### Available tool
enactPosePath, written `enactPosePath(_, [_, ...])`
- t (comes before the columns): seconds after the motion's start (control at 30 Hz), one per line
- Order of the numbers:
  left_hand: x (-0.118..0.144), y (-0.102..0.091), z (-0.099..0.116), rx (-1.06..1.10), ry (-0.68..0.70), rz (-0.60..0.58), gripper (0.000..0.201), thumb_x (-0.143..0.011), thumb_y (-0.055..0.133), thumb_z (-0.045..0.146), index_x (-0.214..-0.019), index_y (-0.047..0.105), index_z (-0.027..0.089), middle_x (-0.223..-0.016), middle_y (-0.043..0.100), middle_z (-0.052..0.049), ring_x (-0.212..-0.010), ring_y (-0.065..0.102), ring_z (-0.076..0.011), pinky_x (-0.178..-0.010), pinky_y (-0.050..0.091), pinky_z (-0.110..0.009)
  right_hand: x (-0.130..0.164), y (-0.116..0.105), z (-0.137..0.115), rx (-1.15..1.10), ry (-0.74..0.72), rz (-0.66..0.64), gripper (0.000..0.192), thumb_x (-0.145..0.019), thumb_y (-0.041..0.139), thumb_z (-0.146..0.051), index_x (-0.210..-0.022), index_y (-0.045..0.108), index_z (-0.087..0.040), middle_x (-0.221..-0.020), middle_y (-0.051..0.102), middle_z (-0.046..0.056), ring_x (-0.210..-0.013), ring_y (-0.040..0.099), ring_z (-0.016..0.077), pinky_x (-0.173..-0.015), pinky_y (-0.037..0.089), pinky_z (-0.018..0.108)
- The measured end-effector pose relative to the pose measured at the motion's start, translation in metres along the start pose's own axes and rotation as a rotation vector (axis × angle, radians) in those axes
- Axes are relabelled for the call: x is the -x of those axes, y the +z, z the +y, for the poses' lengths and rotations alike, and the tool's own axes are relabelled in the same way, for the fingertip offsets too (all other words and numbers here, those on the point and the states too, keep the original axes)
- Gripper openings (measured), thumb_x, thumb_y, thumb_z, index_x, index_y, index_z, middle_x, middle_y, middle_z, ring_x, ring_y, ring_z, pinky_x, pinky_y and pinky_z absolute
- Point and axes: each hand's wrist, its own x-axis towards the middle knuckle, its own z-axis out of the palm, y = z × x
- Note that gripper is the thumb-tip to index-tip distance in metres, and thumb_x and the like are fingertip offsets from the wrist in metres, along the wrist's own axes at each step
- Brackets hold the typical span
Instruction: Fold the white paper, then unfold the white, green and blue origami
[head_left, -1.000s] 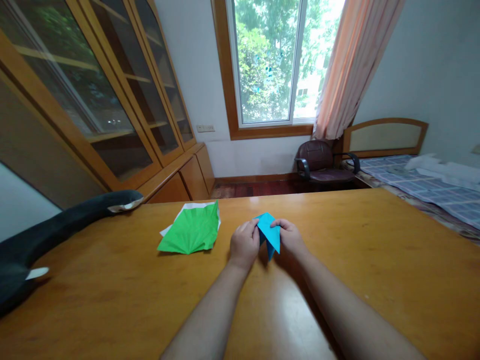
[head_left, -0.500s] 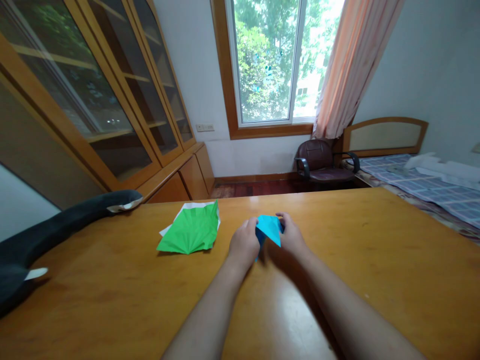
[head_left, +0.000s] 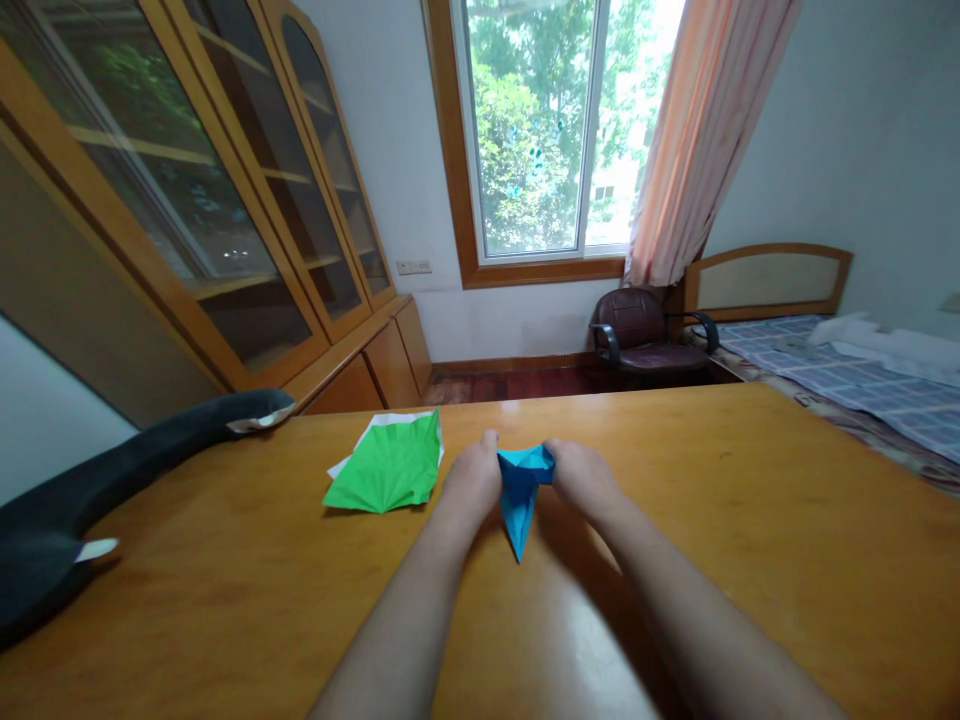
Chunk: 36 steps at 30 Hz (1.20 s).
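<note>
A piece of folded blue paper [head_left: 520, 495] is held between my two hands above the middle of the table [head_left: 300, 620]. Its long pointed end hangs down toward me, and its upper part is spread between the hands. My left hand [head_left: 475, 482] is closed on the paper's left side, thumb on top. On the opposite side my right hand [head_left: 583, 475] grips the upper right corner; most of its fingers are hidden behind the hand. Left of my hands lies a creased green sheet of paper [head_left: 386, 465] with a white edge showing behind it.
A dark, curved plush-looking object [head_left: 150, 440] with white patches lies along the table's left side. Beyond the table stand a glass-fronted wooden cabinet [head_left: 247, 230], a brown armchair [head_left: 637, 330] and a bed [head_left: 862, 370] with a checked cover.
The blue paper has been turned and opened: a flat flap faced me before, now its long point hangs toward me. Both hands have rotated with it, and the view has tilted slightly.
</note>
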Motion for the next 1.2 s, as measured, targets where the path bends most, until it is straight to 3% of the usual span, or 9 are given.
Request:
enactPosePath(0.17, [-0.015,0.005,-0.015,0.054,0.113,-0.050,0.030,-0.087,0.039,0.014,-0.116,0.045,0.016,-0.093,0.065,-0.013,-0.090,0.063,-0.0238,-0.075,0.044,-0.029,-0.014,-0.010,0.004,0.146,0.015,-0.168,0.026,-0.082,0.044,-0.015,-0.097,0.066,-0.015,-0.095,0.069,0.015,-0.085,0.065,0.0259,-0.068,0.044,0.030])
enactPosePath(0.3, [-0.017,0.004,-0.022,0.092,0.239,-0.055,0.034,-0.092,0.043,0.041,-0.115,0.047,0.017,-0.096,0.065,-0.011,-0.092,0.062,-0.0237,-0.076,0.044,-0.029,-0.029,-0.014,0.011,0.178,-0.058,-0.350,0.023,-0.078,0.055,-0.016,-0.094,0.071,-0.013,-0.099,0.070,0.016,-0.087,0.065,0.0261,-0.074,0.047,0.031])
enactPosePath(0.37, [-0.016,0.004,-0.022,0.092,0.278,-0.083,0.049,-0.083,0.055,0.057,-0.113,0.051,0.019,-0.099,0.064,-0.010,-0.093,0.062,-0.0249,-0.075,0.045,-0.029,-0.034,-0.016,0.014,0.160,-0.085,-0.410,0.021,-0.075,0.059,-0.017,-0.090,0.073,-0.014,-0.095,0.072,0.014,-0.082,0.066,0.0241,-0.072,0.047,0.029])
enactPosePath(0.47, [-0.014,0.005,-0.018,0.043,0.312,-0.130,0.058,-0.069,0.067,0.062,-0.107,0.057,0.020,-0.100,0.065,-0.009,-0.094,0.061,-0.0261,-0.076,0.046,-0.029,-0.036,-0.017,0.018,0.131,-0.110,-0.453,0.022,-0.077,0.059,-0.024,-0.087,0.074,-0.013,-0.088,0.073,0.014,-0.074,0.066,0.0223,-0.067,0.047,0.028])
enactPosePath(0.67, [-0.018,0.011,-0.012,-0.083,0.196,-0.129,0.023,-0.084,0.052,0.033,-0.096,0.066,0.019,-0.104,0.066,-0.012,-0.100,0.060,-0.0259,-0.087,0.045,-0.032,-0.034,-0.012,0.026,0.075,-0.122,-0.389,0.035,-0.085,0.051,-0.042,-0.081,0.074,-0.016,-0.081,0.072,0.012,-0.074,0.065,0.0215,-0.070,0.048,0.030])
enactPosePath(0.87, [-0.030,0.018,-0.018,-0.076,0.002,-0.200,0.021,-0.080,0.048,0.015,-0.091,0.067,0.015,-0.101,0.066,-0.016,-0.097,0.063,-0.0263,-0.081,0.047,-0.031,-0.043,0.001,0.036,0.070,-0.069,-0.316,0.028,-0.086,0.051,-0.031,-0.086,0.073,-0.013,-0.089,0.071,0.015,-0.080,0.066,0.0229,-0.074,0.048,0.032])
enactPosePath(0.97, [-0.030,0.024,-0.016,-0.078,-0.079,-0.170,0.030,-0.083,0.043,0.011,-0.108,0.059,0.011,-0.104,0.064,-0.019,-0.095,0.063,-0.0260,-0.079,0.047,-0.031,-0.045,0.010,0.037,0.114,-0.018,-0.312,0.016,-0.077,0.060,-0.020,-0.082,0.073,-0.013,-0.085,0.071,0.014,-0.079,0.066,0.0232,-0.072,0.048,0.031])
enactPosePath(1.07, [-0.025,0.030,-0.010,-0.111,-0.151,-0.097,0.037,-0.086,0.034,0.008,-0.120,0.048,0.004,-0.103,0.062,-0.023,-0.095,0.062,-0.0277,-0.079,0.048,-0.035,-0.041,0.017,0.036,0.172,0.026,-0.250,0.019,-0.074,0.061,-0.014,-0.089,0.072,-0.013,-0.094,0.070,0.016,-0.090,0.065,0.0274,-0.077,0.048,0.035])
enactPosePath(1.2, [-0.017,0.029,-0.001,-0.202,0.055,0.053,0.033,-0.091,0.028,0.012,-0.107,0.057,0.010,-0.109,0.058,-0.019,-0.107,0.055,-0.0268,-0.091,0.044,-0.037,-0.034,0.018,0.030,0.213,0.022,-0.120,0.028,-0.082,0.050,-0.014,-0.106,0.065,-0.011,-0.113,0.062,0.020,-0.108,0.058,0.0328,-0.087,0.043,0.043])
